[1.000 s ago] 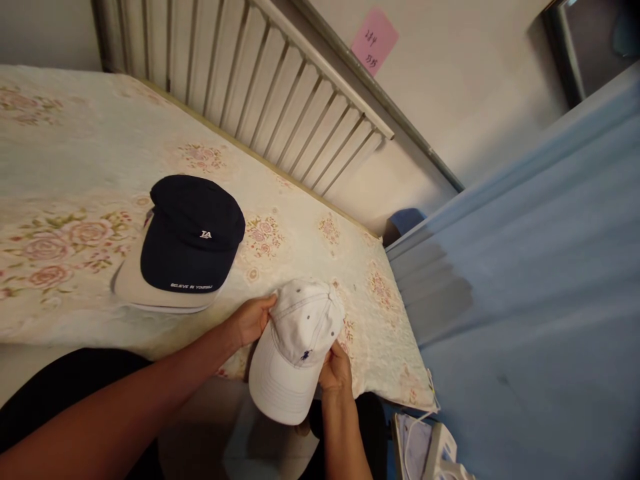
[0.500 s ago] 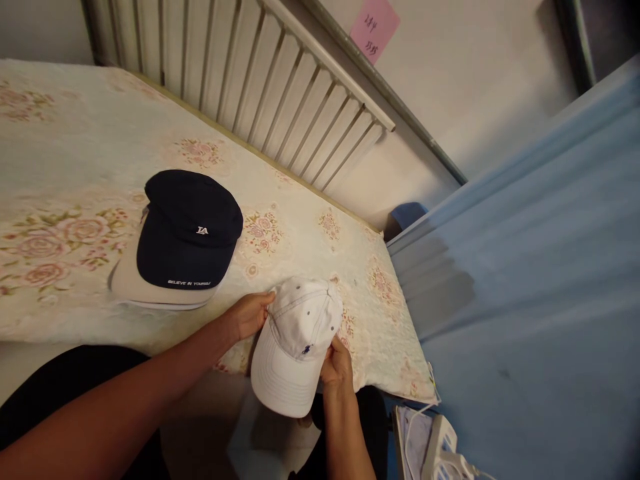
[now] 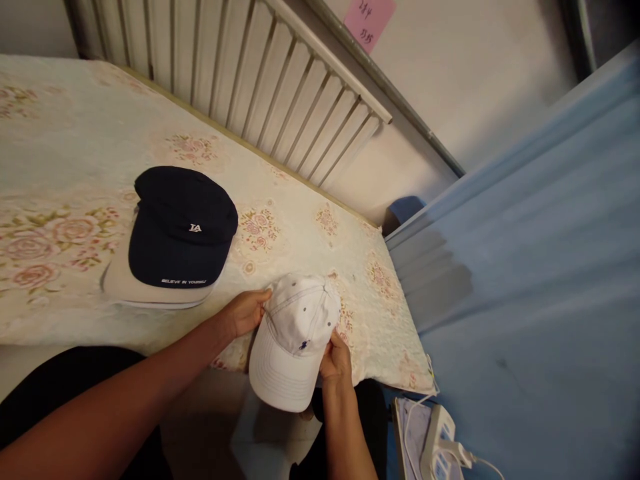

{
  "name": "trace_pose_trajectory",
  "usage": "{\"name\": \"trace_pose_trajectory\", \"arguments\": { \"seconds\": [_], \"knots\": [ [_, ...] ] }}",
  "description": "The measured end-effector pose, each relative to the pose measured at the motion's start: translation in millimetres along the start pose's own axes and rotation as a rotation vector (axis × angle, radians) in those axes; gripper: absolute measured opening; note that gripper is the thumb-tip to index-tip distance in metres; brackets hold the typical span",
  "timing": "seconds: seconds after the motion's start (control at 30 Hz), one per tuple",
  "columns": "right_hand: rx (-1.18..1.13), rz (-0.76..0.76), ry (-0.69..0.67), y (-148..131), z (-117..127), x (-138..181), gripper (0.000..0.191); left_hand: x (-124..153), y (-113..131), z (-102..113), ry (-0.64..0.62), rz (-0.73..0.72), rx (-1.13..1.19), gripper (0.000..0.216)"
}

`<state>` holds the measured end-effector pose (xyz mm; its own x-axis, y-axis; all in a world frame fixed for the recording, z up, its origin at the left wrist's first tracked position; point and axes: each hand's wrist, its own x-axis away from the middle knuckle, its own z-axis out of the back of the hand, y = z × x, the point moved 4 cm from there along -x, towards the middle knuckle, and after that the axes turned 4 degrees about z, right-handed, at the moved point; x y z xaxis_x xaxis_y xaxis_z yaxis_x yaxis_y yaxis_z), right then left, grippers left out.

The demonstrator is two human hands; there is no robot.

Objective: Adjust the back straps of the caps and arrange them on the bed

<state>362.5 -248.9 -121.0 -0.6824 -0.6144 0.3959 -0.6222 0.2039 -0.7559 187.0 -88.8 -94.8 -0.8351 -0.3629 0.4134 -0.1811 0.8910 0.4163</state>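
A white baseball cap (image 3: pixel 295 333) with a small dark blue emblem is held between both hands at the bed's front edge, its brim pointing down toward me. My left hand (image 3: pixel 249 312) grips the cap's left side, thumb on top, the other fingers partly hidden. On the opposite side, my right hand (image 3: pixel 336 358) pinches the lower edge near the brim. To the left lies a navy cap (image 3: pixel 185 227) with white lettering on its crown and brim. It rests on top of a pale cap (image 3: pixel 116 283), of which mostly the brim shows.
A floral bedspread (image 3: pixel 295 227) covers the bed. Behind it runs a slatted metal rail (image 3: pixel 280 87) below a pink note (image 3: pixel 369 23). A blue curtain (image 3: pixel 525 280) hangs at the right. A white power strip (image 3: pixel 439 440) with cords sits at the lower right.
The view has shifted slightly, so the stacked caps appear a little further left. Both hands keep their hold on the white cap, which stays in nearly the same position.
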Motion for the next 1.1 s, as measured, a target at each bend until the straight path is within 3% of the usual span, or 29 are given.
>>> {"name": "trace_pose_trajectory", "arguments": {
  "seconds": [0.4,1.1],
  "knots": [
    [-0.057,-0.008,-0.001,-1.6,-7.6,3.1,0.021,-4.9,0.5,5.3,0.076,0.034,-0.051,0.029],
    [-0.162,0.000,0.041,-1.7,-9.5,0.4,0.020,-0.7,2.2,-5.2,0.118,0.058,-0.077,0.030]
  ]
}}
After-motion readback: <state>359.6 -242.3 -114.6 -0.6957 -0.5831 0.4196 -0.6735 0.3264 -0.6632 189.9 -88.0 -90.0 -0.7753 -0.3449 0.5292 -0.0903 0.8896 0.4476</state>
